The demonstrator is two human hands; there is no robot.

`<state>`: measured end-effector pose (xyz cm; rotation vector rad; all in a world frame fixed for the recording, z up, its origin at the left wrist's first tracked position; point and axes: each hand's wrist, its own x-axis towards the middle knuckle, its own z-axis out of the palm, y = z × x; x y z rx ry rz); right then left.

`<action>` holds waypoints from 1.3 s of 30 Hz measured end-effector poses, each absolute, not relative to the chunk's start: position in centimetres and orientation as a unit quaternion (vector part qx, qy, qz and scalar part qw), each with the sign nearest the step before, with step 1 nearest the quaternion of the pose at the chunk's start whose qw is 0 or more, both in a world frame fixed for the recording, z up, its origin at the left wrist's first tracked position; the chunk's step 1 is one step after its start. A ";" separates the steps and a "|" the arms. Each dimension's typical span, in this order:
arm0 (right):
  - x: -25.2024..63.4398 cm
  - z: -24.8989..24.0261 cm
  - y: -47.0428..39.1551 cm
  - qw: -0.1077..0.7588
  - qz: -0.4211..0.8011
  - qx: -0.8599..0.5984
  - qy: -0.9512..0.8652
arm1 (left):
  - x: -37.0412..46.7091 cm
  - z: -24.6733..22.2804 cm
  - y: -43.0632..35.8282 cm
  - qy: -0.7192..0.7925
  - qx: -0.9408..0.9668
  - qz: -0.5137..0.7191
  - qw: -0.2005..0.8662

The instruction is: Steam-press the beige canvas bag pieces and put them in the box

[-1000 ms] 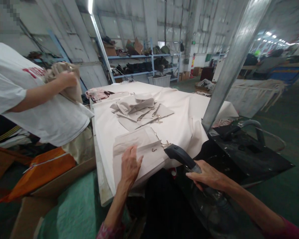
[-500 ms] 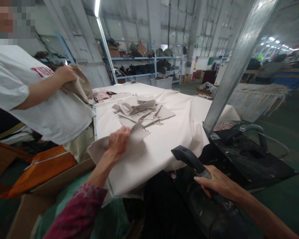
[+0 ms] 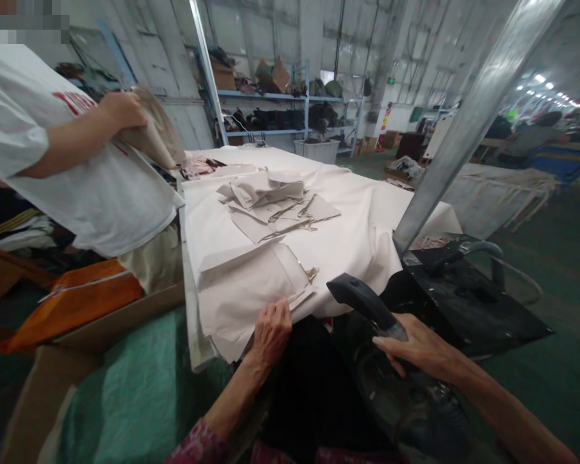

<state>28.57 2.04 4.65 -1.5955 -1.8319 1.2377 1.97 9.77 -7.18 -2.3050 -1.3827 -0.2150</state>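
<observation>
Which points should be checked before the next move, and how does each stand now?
1. Left hand touching the near cloth piece: ok, at its near edge.
2. Left hand gripping firmly: cannot tell; the fingertips' hold is unclear.
3. Right hand around the black nozzle: ok.
4. Nozzle tip apart from the near piece: ok, a gap shows.
5. Near piece lying flat: not ok; its far edge lifts.
6. Metal clasp at its right end fastened: cannot tell, too small.
</observation>
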 end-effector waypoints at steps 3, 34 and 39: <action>27.7 4.7 2.2 0.195 0.450 -0.570 -0.659 | 1.3 -7.2 9.8 -0.512 -0.829 -0.084 0.209; 28.3 2.8 6.0 0.192 0.450 -0.559 -0.669 | -0.6 -7.1 5.2 -0.506 -0.856 -0.056 0.087; 28.0 3.3 6.3 0.206 0.459 -0.550 -0.666 | -1.6 -2.3 8.0 -0.530 -0.845 -0.067 -0.004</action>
